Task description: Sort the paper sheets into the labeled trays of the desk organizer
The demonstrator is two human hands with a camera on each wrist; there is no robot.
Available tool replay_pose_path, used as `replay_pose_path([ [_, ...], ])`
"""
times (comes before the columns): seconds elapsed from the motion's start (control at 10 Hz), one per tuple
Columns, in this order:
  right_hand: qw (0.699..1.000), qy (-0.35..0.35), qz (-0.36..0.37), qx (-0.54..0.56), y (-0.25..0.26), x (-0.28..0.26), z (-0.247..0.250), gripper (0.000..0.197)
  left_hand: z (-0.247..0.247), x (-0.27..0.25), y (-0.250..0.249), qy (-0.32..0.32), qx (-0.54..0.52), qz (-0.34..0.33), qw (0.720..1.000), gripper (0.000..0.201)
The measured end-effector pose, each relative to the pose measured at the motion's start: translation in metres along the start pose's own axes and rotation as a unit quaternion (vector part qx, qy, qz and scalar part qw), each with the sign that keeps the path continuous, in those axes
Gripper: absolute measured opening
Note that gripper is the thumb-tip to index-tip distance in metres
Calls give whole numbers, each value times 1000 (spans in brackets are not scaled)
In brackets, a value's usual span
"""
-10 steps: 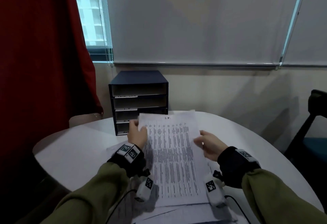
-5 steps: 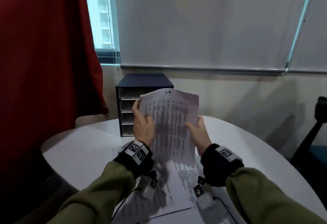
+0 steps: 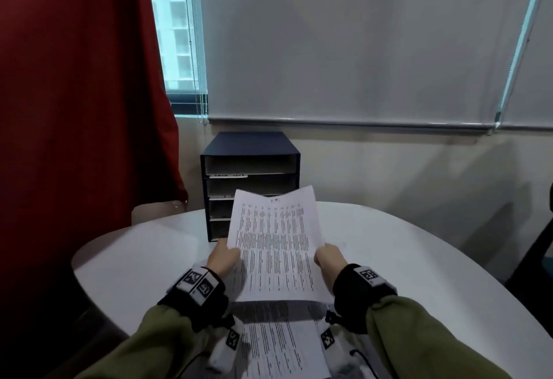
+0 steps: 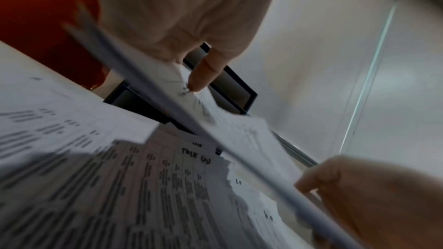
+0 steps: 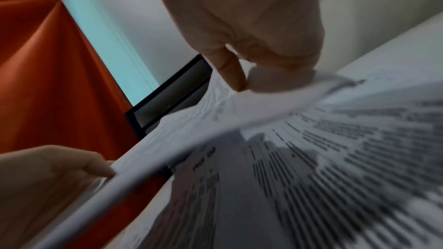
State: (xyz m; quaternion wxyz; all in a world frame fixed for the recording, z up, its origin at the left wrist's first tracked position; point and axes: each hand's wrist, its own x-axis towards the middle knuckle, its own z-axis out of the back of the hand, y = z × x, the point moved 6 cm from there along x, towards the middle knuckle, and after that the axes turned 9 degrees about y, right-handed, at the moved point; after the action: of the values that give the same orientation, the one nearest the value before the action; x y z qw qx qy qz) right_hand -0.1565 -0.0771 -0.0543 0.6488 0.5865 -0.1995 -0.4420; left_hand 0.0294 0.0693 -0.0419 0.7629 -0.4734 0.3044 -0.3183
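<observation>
A printed paper sheet [image 3: 273, 244] hangs above the table, its far edge toward the desk organizer [image 3: 250, 166]. My left hand [image 3: 224, 259] pinches its left edge and my right hand [image 3: 327, 260] pinches its right edge. The organizer is a dark blue box with several stacked trays, white labels on their front lips. Under the held sheet lies a pile of printed sheets [image 3: 281, 345] near the table's front. In the left wrist view my left hand [image 4: 191, 75] pinches the sheet [image 4: 239, 130]. In the right wrist view my right hand [image 5: 242, 82] pinches the sheet [image 5: 191, 126].
The round white table [image 3: 404, 259] stands against a beige wall. A red curtain [image 3: 74, 109] hangs at the left beside the organizer. Grey roller blinds [image 3: 344, 40] cover the window behind. A dark chair [image 3: 538, 247] stands at the right edge.
The sheet was lifted upright off the pile half a second ago. It has since tilted flatter and dropped lower, its far edge toward the organizer, both hands still on its sides.
</observation>
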Motion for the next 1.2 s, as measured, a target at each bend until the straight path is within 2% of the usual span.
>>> replay_pose_path([
  [0.1,999,19,-23,-26,1,5,-9,13,14,2,11,-8,-11,18,1000,29],
  [0.2,997,67,-13,-22,16,13,-22,25,33,11,12,-31,-26,29,999,17],
  [0.3,997,74,4,-34,41,21,-24,11,49,25,0,-43,-32,44,998,11],
  [0.4,994,87,1,-66,60,23,-16,8,62,40,-18,-45,-22,63,997,8],
  [0.5,982,146,-76,-93,57,18,-9,2,70,60,-29,-38,-35,69,996,8],
  [0.6,984,145,-99,-31,55,31,-7,10,66,80,-32,-2,-81,60,995,24],
  [0.7,984,113,-83,108,66,54,-9,17,56,84,-34,48,-114,84,989,13],
  [0.8,972,110,-73,197,76,69,-16,19,56,88,-34,86,-128,127,980,16],
  [0.9,946,134,-53,290,86,82,-28,30,70,108,-43,14,-199,79,977,8],
  [1.0,917,134,-35,373,98,100,-39,39,75,122,-48,-41,-308,55,949,6],
  [1.1,915,120,-15,385,109,108,-47,39,74,134,-50,-47,-341,28,939,10],
  [1.2,927,106,6,361,112,112,-50,42,74,152,-41,-53,-346,6,937,20],
])
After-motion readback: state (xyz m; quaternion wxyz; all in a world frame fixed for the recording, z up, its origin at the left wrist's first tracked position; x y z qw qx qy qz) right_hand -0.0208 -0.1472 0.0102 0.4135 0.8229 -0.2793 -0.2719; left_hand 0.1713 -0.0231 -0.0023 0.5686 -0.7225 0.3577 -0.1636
